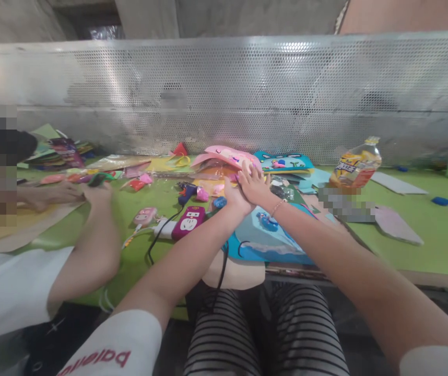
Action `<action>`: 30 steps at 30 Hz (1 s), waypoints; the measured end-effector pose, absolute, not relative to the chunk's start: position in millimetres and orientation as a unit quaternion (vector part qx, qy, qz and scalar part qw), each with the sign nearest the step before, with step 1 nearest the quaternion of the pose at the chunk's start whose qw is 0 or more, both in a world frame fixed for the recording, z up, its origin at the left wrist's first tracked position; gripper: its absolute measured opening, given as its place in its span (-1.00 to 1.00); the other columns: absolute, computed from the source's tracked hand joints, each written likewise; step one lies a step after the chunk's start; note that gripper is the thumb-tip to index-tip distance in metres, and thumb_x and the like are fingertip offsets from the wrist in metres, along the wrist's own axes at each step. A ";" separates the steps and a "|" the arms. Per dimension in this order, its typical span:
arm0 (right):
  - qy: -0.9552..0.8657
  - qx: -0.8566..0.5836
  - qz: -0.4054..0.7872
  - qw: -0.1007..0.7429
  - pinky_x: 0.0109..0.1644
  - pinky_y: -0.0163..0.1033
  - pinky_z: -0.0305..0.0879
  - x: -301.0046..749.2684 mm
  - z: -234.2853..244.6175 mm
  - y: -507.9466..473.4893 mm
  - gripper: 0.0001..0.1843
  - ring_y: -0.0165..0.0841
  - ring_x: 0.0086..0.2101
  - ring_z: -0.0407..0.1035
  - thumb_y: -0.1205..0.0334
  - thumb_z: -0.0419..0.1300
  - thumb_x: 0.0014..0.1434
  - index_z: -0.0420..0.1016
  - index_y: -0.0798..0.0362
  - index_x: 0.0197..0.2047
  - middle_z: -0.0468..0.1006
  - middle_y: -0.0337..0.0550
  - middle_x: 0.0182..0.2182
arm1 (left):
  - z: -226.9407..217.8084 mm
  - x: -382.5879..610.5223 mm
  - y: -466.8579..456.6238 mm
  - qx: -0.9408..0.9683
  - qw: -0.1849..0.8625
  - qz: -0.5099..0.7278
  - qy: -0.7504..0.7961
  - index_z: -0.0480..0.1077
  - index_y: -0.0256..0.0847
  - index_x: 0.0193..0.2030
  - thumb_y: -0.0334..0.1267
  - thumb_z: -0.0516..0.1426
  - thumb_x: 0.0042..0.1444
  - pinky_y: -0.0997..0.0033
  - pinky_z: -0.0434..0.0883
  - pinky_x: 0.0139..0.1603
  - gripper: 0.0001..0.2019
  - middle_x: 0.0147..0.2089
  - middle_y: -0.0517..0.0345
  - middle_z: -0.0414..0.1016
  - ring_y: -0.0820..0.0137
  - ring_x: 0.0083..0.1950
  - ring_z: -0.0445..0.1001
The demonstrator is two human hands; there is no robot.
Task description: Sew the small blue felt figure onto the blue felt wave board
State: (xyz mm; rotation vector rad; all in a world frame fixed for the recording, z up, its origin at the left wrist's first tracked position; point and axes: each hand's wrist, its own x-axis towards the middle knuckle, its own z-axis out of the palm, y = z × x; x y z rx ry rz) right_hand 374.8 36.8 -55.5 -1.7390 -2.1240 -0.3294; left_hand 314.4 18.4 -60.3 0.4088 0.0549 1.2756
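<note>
Both my arms reach forward over a green table [423, 235]. My right hand [254, 185] lies with its fingers stretched out on top of my left hand [235, 197]. Both rest at the near edge of a pink foam craft piece [227, 156] that lies over an orange sheet. The left hand's fingers are hidden under the right hand. A bracelet sits on my right wrist. Below my hands lies a blue felt picture [265, 237] with a small blue figure on it.
A blue glue gun [187, 192] with a black cord, a magenta case [188, 222] and a white plug lie left of my hands. A drink bottle [355, 166] stands at right. A co-worker's arm [91, 245] rests at left among craft scraps. A perforated metal screen [224, 94] backs the table.
</note>
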 end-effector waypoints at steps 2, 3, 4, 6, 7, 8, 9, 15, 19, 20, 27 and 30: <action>-0.763 -0.610 -0.114 0.181 0.18 0.28 -0.03 377.4 -64.0 38.3 -0.42 -0.10 0.27 -0.11 0.11 -0.36 0.31 -0.21 -0.04 0.37 -0.05 0.04 0.32 | -62.3 315.8 19.1 0.190 0.788 0.586 0.020 0.41 -0.11 0.00 0.25 -0.38 0.13 -0.04 0.17 0.22 -0.27 0.19 0.04 0.32 0.10 0.22 0.25; -0.766 -0.606 -0.117 0.177 0.17 0.28 -0.01 379.5 -65.9 39.0 -0.43 -0.08 0.27 -0.11 0.13 -0.34 0.31 -0.17 -0.06 0.37 -0.05 0.03 0.33 | -62.8 316.8 19.0 0.191 0.794 0.577 0.018 0.41 -0.11 0.00 0.25 -0.38 0.13 -0.05 0.16 0.22 -0.27 0.19 0.04 0.32 0.10 0.23 0.25; -0.767 -0.606 -0.119 0.174 0.15 0.29 0.01 381.8 -65.8 39.7 -0.44 -0.06 0.27 -0.11 0.15 -0.32 0.31 -0.13 -0.06 0.36 -0.06 0.04 0.33 | -62.8 317.8 18.6 0.193 0.800 0.568 0.016 0.41 -0.12 0.00 0.26 -0.37 0.13 -0.07 0.16 0.22 -0.27 0.18 0.04 0.33 0.09 0.23 0.24; -0.763 -0.613 -0.120 0.170 0.13 0.33 0.00 386.8 -59.7 41.5 -0.44 0.01 0.26 -0.11 0.18 -0.30 0.30 -0.09 -0.01 0.35 -0.08 0.10 0.33 | -61.9 319.4 16.6 0.202 0.808 0.554 0.012 0.40 -0.14 0.02 0.27 -0.36 0.12 -0.08 0.14 0.23 -0.26 0.18 0.03 0.33 0.10 0.25 0.22; -0.761 -0.615 -0.118 0.168 0.13 0.35 -0.02 389.1 -54.6 42.4 -0.44 0.03 0.26 -0.12 0.18 -0.30 0.30 -0.10 0.03 0.35 -0.10 0.13 0.32 | -61.2 320.0 15.4 0.208 0.809 0.550 0.012 0.39 -0.14 0.03 0.26 -0.35 0.12 -0.08 0.14 0.24 -0.27 0.18 0.02 0.33 0.11 0.26 0.20; -0.758 -0.619 -0.117 0.169 0.13 0.37 -0.05 391.1 -49.0 43.4 -0.43 0.04 0.26 -0.14 0.19 -0.31 0.30 -0.13 0.06 0.36 -0.11 0.16 0.32 | -60.5 320.4 14.2 0.212 0.809 0.548 0.017 0.39 -0.15 0.03 0.25 -0.33 0.12 -0.07 0.13 0.24 -0.28 0.18 0.02 0.33 0.12 0.27 0.19; -0.753 -0.626 -0.114 0.171 0.13 0.38 -0.06 392.6 -43.6 44.5 -0.43 0.05 0.27 -0.15 0.20 -0.32 0.30 -0.17 0.09 0.36 -0.11 0.19 0.32 | -60.1 320.5 13.2 0.214 0.810 0.545 0.024 0.38 -0.14 0.04 0.25 -0.32 0.12 -0.06 0.13 0.24 -0.30 0.19 0.01 0.32 0.13 0.28 0.18; -0.738 -0.646 -0.102 0.166 0.11 0.39 -0.04 391.8 -39.7 49.3 -0.42 0.06 0.26 -0.14 0.22 -0.30 0.29 -0.14 0.09 0.36 -0.11 0.23 0.32 | -60.7 319.5 12.3 0.218 0.813 0.540 0.020 0.38 -0.10 0.05 0.26 -0.31 0.11 -0.04 0.17 0.22 -0.30 0.19 0.03 0.33 0.15 0.26 0.21; -0.753 -0.629 -0.110 0.161 0.12 0.35 0.00 386.0 -52.3 43.7 -0.41 0.01 0.25 -0.07 0.21 -0.28 0.28 -0.15 0.04 0.36 -0.06 0.15 0.31 | -60.4 317.3 13.5 0.187 0.810 0.555 0.015 0.40 -0.12 0.03 0.30 -0.36 0.10 -0.08 0.17 0.21 -0.25 0.17 -0.01 0.34 0.11 0.22 0.26; -0.761 -0.618 -0.120 0.157 0.14 0.35 -0.01 384.6 -54.3 40.6 -0.41 0.00 0.25 -0.08 0.20 -0.28 0.28 -0.14 0.01 0.36 -0.09 0.11 0.32 | -60.2 316.8 13.9 0.178 0.810 0.559 0.019 0.39 -0.13 0.03 0.30 -0.36 0.10 -0.08 0.17 0.21 -0.24 0.16 -0.02 0.34 0.11 0.22 0.27; -0.785 -0.585 -0.149 0.140 0.18 0.33 -0.09 379.6 -50.9 26.5 -0.43 -0.06 0.28 -0.16 0.16 -0.32 0.30 -0.14 0.03 0.36 -0.13 0.08 0.34 | -57.6 315.9 11.4 0.165 0.791 0.589 0.018 0.36 -0.10 0.06 0.28 -0.35 0.13 -0.06 0.15 0.23 -0.28 0.21 0.04 0.29 0.13 0.24 0.24; -0.787 -0.584 -0.141 0.140 0.16 0.37 -0.09 380.2 -45.6 32.3 -0.44 -0.02 0.28 -0.17 0.17 -0.31 0.30 -0.11 0.01 0.35 -0.19 0.04 0.35 | -56.0 316.4 9.4 0.179 0.793 0.583 0.005 0.36 -0.05 0.07 0.26 -0.34 0.14 -0.07 0.15 0.22 -0.31 0.23 0.08 0.27 0.13 0.26 0.21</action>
